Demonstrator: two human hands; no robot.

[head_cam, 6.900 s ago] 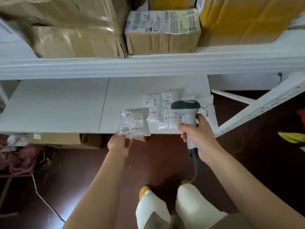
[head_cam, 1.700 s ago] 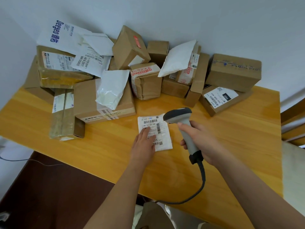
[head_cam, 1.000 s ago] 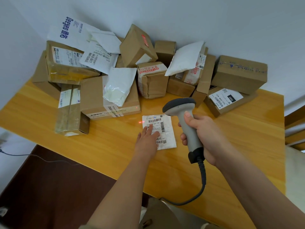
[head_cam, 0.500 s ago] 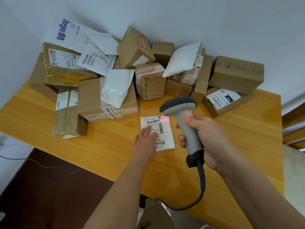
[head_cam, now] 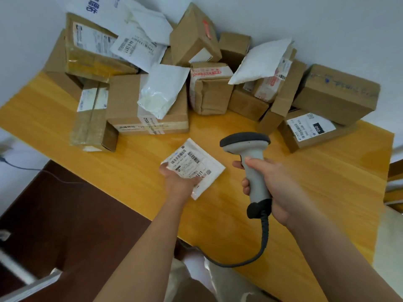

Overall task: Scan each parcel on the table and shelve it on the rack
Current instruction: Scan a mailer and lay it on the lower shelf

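Observation:
A small flat white parcel (head_cam: 194, 164) with barcodes and the number 6611 is tilted, lifted just above the yellow wooden table (head_cam: 316, 186). My left hand (head_cam: 176, 182) grips its near left corner, thumb on top. My right hand (head_cam: 270, 188) grips the handle of a grey barcode scanner (head_cam: 250, 162), its dark head to the right of the parcel. The scanner's cable (head_cam: 259, 247) loops down over the table's near edge.
Several cardboard boxes (head_cam: 148, 107) and white mailer bags (head_cam: 259, 62) are piled along the table's far side against the wall. A labelled box (head_cam: 309, 131) lies at the right. Dark floor (head_cam: 65, 214) lies to the lower left, with a white rack part (head_cam: 26, 286) at the corner.
My left hand, which pressed flat on the parcel during the scan, has taken hold of it, turned it and raised it off the table. The red scan light is gone.

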